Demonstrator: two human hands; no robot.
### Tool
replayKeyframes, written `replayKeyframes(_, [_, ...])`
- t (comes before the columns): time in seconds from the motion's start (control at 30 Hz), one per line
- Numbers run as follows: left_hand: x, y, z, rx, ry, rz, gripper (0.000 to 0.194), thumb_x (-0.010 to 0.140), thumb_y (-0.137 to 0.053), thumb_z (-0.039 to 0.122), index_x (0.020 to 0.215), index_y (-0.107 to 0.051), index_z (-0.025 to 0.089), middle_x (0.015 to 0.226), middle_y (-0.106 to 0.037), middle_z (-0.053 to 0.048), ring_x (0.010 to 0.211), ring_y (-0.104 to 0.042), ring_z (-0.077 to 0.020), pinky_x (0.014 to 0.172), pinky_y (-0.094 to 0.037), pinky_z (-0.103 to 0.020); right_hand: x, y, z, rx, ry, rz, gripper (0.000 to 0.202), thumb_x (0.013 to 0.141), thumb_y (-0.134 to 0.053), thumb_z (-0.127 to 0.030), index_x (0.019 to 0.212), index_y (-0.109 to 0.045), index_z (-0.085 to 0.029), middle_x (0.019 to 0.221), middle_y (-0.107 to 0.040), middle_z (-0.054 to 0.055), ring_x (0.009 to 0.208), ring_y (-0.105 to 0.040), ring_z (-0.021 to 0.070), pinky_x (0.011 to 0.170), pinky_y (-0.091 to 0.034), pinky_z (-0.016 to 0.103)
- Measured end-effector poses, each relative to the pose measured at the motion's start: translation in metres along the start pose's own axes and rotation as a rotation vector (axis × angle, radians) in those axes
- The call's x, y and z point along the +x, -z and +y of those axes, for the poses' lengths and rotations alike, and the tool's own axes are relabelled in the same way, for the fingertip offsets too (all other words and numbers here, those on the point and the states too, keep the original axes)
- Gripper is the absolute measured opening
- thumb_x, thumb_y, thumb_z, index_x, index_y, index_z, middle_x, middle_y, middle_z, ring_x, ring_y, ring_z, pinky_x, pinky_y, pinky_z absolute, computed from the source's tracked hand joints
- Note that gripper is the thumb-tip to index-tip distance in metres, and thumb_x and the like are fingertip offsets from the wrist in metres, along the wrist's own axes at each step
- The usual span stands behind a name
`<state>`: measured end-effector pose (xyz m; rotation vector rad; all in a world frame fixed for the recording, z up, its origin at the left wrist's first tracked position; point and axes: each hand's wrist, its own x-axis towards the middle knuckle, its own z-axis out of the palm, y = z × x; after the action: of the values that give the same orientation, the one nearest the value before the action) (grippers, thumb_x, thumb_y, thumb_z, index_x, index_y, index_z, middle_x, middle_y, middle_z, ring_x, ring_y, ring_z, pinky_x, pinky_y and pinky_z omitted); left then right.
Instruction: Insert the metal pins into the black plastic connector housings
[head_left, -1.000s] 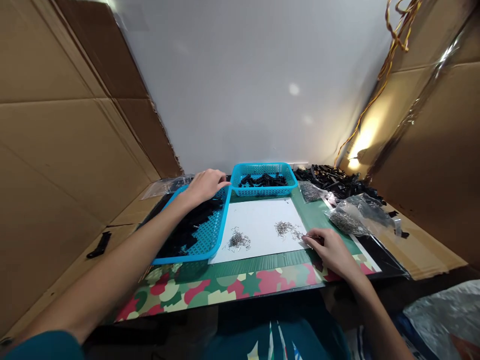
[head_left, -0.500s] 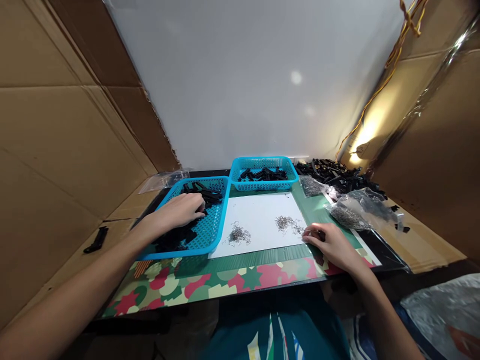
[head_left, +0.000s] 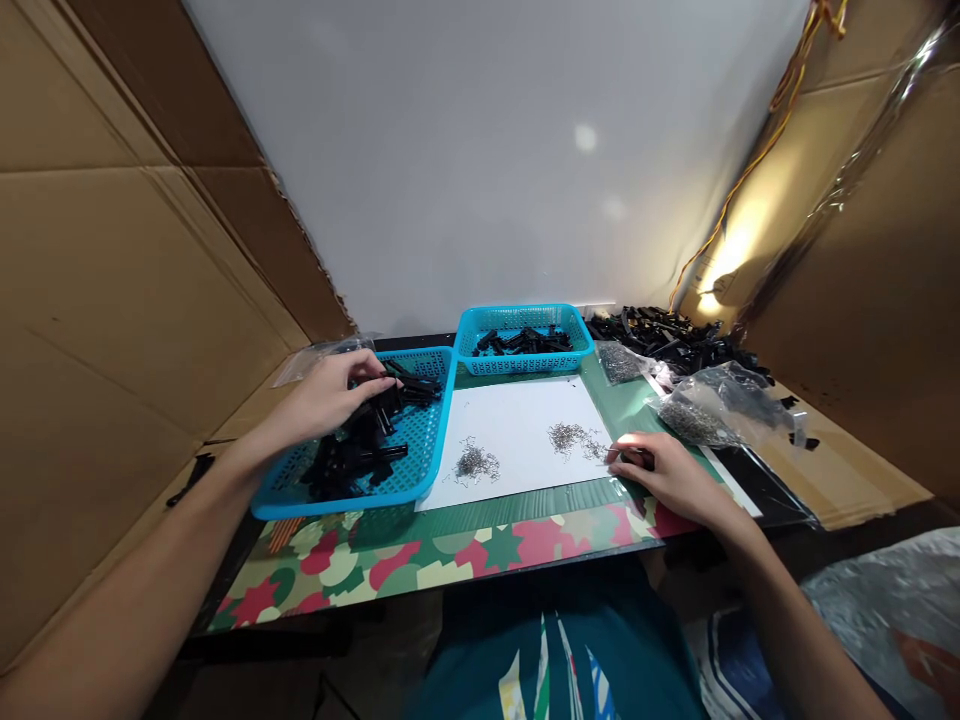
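My left hand is over the near blue basket, its thumb and fingers closed on a black plastic piece. More long black plastic pieces lie in heaps beneath and around it. On the right, my right hand rests at the edge of a white sheet, fingertips pinched together beside a pile of tiny thin metal wire parts. Whatever sits in that pinch is too small to make out. A second pile of the same wire parts lies on the sheet's left half.
Behind the sheet stands another blue basket with black pieces inside. A large black heap and clear bags of small metal parts lie at the right. Cardboard walls flank the table; a yellow twisted cord hangs at the right.
My left hand has moved left and slightly up within the basket, its fingers now raised around a black piece. My right hand stays by the wire parts. The view has shifted slightly.
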<state>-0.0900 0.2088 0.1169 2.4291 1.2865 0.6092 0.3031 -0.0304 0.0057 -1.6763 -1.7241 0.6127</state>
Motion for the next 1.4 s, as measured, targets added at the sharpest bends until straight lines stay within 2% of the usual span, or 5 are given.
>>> replayKeyframes(0.27, [-0.005, 0.0, 0.01, -0.122, 0.005, 0.02, 0.039, 0.093, -0.062, 0.057, 0.09, -0.057, 0.019, 0.084, -0.076, -0.002, 0.062, -0.052, -0.012, 0.057, -0.035, -0.023, 0.001, -0.003, -0.005, -0.023, -0.012, -0.028, 0.022, 0.097, -0.058, -0.034, 0.079, -0.064, -0.022, 0.083, -0.073, 0.004, 0.075, -0.064, 0.0214, 0.067, -0.042, 0.029])
replayKeyframes(0.5, [-0.028, -0.015, 0.077, -0.304, -0.181, 0.382, 0.011, 0.096, -0.064, 0.031, 0.097, -0.063, 0.019, 0.068, -0.061, 0.003, 0.065, -0.055, -0.0128, 0.065, -0.041, -0.027, -0.002, -0.007, -0.004, 0.009, -0.012, -0.005, 0.027, 0.103, -0.049, -0.038, 0.08, -0.053, -0.023, 0.08, -0.063, 0.002, 0.07, -0.057, 0.0193, 0.068, -0.043, 0.029])
replayKeyframes(0.9, [-0.06, -0.115, 0.162, -0.62, -0.375, -0.44, 0.015, 0.108, -0.041, 0.037, 0.109, -0.051, 0.026, 0.081, -0.052, 0.002, 0.07, -0.047, -0.0151, 0.068, -0.043, -0.028, 0.0, -0.029, -0.045, 0.749, 0.089, 0.23, 0.03, 0.098, -0.061, -0.045, 0.082, -0.056, -0.021, 0.076, -0.049, -0.001, 0.067, -0.044, 0.0146, 0.062, -0.039, 0.027])
replayKeyframes(1.17, [-0.058, -0.157, 0.142, -0.797, -0.238, -0.528, 0.035, 0.108, -0.044, 0.048, 0.109, -0.063, 0.019, 0.087, -0.056, -0.002, 0.074, -0.048, -0.0158, 0.07, -0.042, -0.027, 0.006, -0.052, -0.042, 0.958, 0.082, 0.24, 0.012, 0.095, -0.07, -0.032, 0.093, -0.065, -0.022, 0.082, -0.06, 0.0, 0.075, -0.054, 0.0155, 0.07, -0.044, 0.028])
replayKeyframes(1.4, [-0.058, -0.167, 0.136, -0.92, -0.214, -0.362, 0.03, 0.101, -0.062, 0.047, 0.111, -0.062, 0.018, 0.084, -0.048, 0.002, 0.07, -0.039, -0.0128, 0.064, -0.032, -0.025, 0.006, -0.054, -0.044, 0.938, -0.013, 0.232, 0.018, 0.087, -0.079, -0.03, 0.097, -0.067, -0.021, 0.081, -0.063, -0.001, 0.073, -0.054, 0.0139, 0.067, -0.042, 0.025])
